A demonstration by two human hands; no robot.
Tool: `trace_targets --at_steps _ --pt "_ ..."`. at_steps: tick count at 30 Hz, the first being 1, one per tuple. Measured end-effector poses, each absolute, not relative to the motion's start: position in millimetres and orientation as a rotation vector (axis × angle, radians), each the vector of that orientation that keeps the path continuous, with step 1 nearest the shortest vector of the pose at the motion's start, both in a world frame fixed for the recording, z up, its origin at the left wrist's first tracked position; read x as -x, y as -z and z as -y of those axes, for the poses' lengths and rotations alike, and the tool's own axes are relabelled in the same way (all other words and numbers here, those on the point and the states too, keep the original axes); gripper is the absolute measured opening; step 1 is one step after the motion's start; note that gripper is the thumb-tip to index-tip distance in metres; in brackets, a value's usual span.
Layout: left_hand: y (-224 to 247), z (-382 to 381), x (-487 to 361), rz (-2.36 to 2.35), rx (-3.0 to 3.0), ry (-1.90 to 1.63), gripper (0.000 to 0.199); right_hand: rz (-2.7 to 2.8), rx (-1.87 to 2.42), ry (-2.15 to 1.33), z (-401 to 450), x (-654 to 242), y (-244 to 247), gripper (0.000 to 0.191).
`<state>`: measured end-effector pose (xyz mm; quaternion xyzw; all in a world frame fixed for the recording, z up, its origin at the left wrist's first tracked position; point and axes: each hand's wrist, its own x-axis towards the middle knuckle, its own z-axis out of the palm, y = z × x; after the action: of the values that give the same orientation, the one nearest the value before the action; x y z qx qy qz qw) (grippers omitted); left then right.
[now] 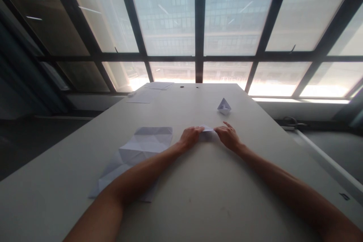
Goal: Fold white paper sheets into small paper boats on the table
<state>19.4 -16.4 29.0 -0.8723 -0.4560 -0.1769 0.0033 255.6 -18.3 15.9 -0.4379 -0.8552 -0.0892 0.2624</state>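
Between my two hands is a small piece of folded white paper [208,128], held just over the table. My left hand [191,135] grips its left end, fingers closed on it. At the right end, my right hand [227,135] pinches the paper between thumb and fingers, with one finger sticking up. A folded paper boat [224,106] stands upright on the table beyond my right hand. Left of my left hand lies an unfolded, creased sheet of paper [146,141], partly covered by my left forearm.
The long white table [215,196] reaches toward large framed windows [170,15]. Flat white sheets [144,95] lie at its far left, near a dark round hole [182,87]. A small dark object [344,196] lies near the right edge. A dark curtain [25,64] hangs at left.
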Motion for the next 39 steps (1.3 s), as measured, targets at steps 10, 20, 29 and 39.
trace_targets --at_steps 10,20,29,39 --pt "-21.4 3.1 -13.2 1.385 2.663 0.576 0.052 2.286 1.257 0.221 15.9 -256.8 -12.2 0.047" --pt "-7.1 3.6 -13.9 1.661 2.657 0.331 0.056 2.402 1.521 -0.015 15.6 -258.5 -7.5 0.052" --pt "-8.1 6.6 -15.2 1.242 2.969 0.218 0.07 2.559 1.381 -0.098 24.5 -244.6 -5.3 0.057" --pt "-5.0 3.6 -16.4 1.41 2.944 0.221 0.071 2.503 1.504 -0.13 16.3 -247.2 7.5 0.068"
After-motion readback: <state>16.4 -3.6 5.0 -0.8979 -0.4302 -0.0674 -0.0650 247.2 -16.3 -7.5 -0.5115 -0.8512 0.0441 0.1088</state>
